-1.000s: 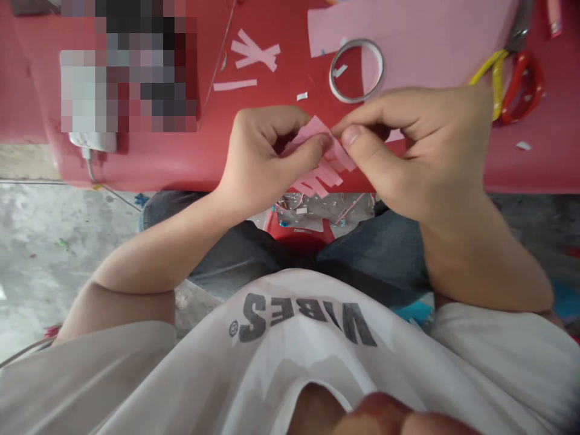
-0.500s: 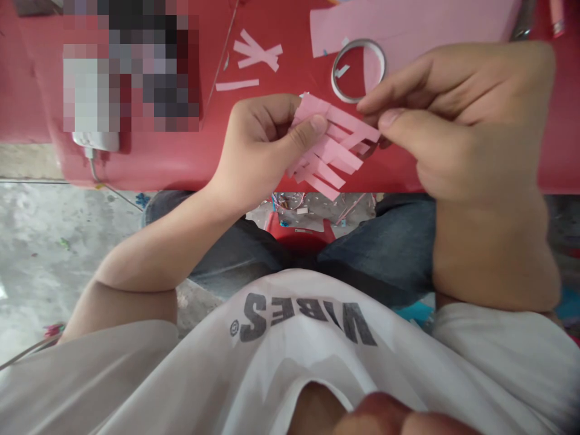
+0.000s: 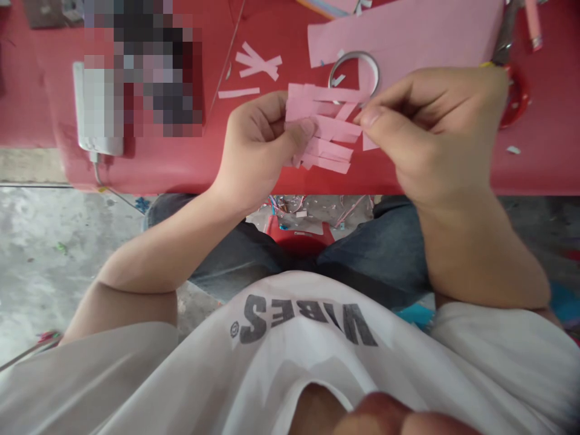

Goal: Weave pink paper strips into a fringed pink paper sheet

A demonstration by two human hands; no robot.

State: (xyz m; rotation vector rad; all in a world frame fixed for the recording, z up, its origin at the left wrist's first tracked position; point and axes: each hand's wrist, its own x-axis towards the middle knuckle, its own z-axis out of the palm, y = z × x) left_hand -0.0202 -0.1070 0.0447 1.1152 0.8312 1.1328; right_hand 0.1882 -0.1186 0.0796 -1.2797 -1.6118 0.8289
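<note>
My left hand [image 3: 260,148] is closed on a woven piece of pink paper strips [image 3: 312,112], its thumb flat on top and the fingers behind. Loose strip ends fan out to the right of the weave. At those ends, my right hand [image 3: 430,130] pinches a pink paper strip [image 3: 347,112] between thumb and forefinger; its tip is hidden by the fingers. Just behind the weave, a roll of tape [image 3: 378,72] lies on its side, partly covered by it.
The red table [image 3: 172,163] bears pink paper sheets [image 3: 408,30], several loose pink strips [image 3: 258,63], a single strip [image 3: 238,93] and red-handled scissors [image 3: 521,96]. A white charger [image 3: 99,142] with a cable sits at left. Paper scraps litter the floor below.
The woven piece has turned so its strip ends point more to the right. My right hand has shifted left and slightly down, uncovering the scissors' red handle.
</note>
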